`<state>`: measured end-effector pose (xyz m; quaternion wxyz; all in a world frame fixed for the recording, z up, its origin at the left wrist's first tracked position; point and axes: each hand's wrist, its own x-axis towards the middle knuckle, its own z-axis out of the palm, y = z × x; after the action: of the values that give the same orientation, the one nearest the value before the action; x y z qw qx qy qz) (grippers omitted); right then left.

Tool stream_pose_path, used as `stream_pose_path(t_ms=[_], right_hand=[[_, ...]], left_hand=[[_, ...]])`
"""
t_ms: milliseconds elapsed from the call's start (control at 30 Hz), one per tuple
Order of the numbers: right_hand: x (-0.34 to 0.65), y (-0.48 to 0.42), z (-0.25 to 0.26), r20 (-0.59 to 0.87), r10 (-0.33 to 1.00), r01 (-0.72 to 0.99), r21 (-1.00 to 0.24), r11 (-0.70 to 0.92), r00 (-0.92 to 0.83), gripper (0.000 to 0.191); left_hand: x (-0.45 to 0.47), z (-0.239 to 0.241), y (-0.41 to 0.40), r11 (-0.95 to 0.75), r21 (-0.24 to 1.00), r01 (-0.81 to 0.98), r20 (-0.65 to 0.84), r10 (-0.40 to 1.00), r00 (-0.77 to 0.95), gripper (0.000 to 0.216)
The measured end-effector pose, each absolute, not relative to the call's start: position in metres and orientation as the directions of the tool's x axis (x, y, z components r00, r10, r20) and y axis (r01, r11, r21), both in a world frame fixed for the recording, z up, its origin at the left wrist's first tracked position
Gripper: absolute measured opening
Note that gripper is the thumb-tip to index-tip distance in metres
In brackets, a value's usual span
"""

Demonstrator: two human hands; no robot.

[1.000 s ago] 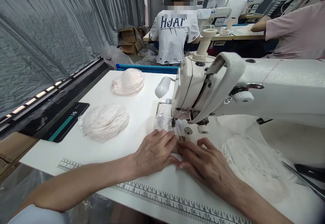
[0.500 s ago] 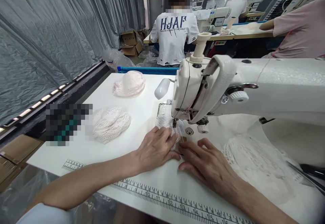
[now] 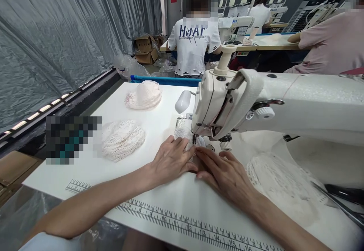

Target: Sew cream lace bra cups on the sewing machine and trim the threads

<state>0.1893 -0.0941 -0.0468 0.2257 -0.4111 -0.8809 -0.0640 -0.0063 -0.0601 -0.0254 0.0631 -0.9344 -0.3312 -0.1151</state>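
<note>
A white sewing machine (image 3: 256, 99) stands on the white table (image 3: 159, 201). A small piece of white lace (image 3: 183, 134) lies under its presser foot (image 3: 195, 140). My left hand (image 3: 170, 160) lies flat on the lace just left of the needle, fingers stretched toward it. My right hand (image 3: 224, 171) presses flat on the lace directly in front of the foot, fingertips close to the needle. The two hands touch at the thumbs.
Two lace bundles lie on the table's left side, one near (image 3: 122, 139) and one far (image 3: 143, 94). More lace (image 3: 281, 182) is heaped under the machine arm on the right, with dark scissors (image 3: 341, 201) beside it. A printed ruler (image 3: 182, 226) runs along the front edge. Other people work behind.
Both hands have slid forward toward the needle, pushing the lace further under the presser foot. My right hand's fingertips now lie closer to the foot.
</note>
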Motion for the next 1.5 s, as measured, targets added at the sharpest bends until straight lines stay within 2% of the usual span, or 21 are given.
stream_pose_path(t_ms=[200, 467, 733, 867, 1033, 1233, 1300, 1400, 1500], right_hand=[[0.189, -0.094, -0.048, 0.443, 0.691, 0.749, -0.062, 0.659, -0.571, 0.045], [0.191, -0.100, -0.043, 0.427, 0.693, 0.732, -0.097, 0.674, -0.581, 0.046], [0.189, -0.100, -0.044, 0.447, 0.688, 0.732, -0.100, 0.674, -0.573, 0.046], [0.188, -0.099, -0.044, 0.453, 0.686, 0.739, -0.084, 0.669, -0.569, 0.047], [0.190, -0.097, -0.044, 0.464, 0.671, 0.748, -0.026, 0.663, -0.579, 0.042], [0.181, -0.106, -0.034, 0.500, 0.626, 0.710, -0.031, 0.703, -0.599, 0.036], [0.172, -0.116, -0.029, 0.462, 0.589, 0.653, -0.029, 0.757, -0.663, 0.043], [0.160, -0.135, -0.027, 0.364, 0.522, 0.551, -0.028, 0.834, -0.771, 0.068], [0.153, -0.162, -0.034, 0.285, 0.464, 0.475, -0.033, 0.879, -0.839, 0.096]], left_hand=[[-0.007, -0.027, -0.058, -0.761, -0.074, 0.645, 0.253, 0.611, 0.750, 0.043], [-0.006, -0.031, -0.077, -0.851, -0.087, 0.518, 0.342, 0.463, 0.818, 0.027], [-0.009, -0.035, -0.069, -0.804, -0.187, 0.564, 0.324, 0.491, 0.809, 0.026], [-0.009, -0.033, -0.066, -0.782, -0.124, 0.611, 0.303, 0.557, 0.773, 0.029], [-0.031, -0.019, -0.048, -0.749, 0.057, 0.660, 0.295, 0.644, 0.706, 0.031], [-0.069, -0.002, -0.083, -0.675, 0.125, 0.727, 0.113, 0.738, 0.666, 0.041], [-0.075, 0.002, -0.109, -0.692, 0.177, 0.700, 0.118, 0.721, 0.683, 0.041], [-0.081, 0.005, -0.137, -0.729, 0.179, 0.661, 0.192, 0.685, 0.703, 0.040], [-0.086, -0.004, -0.155, -0.807, 0.152, 0.571, 0.189, 0.591, 0.784, 0.055]])
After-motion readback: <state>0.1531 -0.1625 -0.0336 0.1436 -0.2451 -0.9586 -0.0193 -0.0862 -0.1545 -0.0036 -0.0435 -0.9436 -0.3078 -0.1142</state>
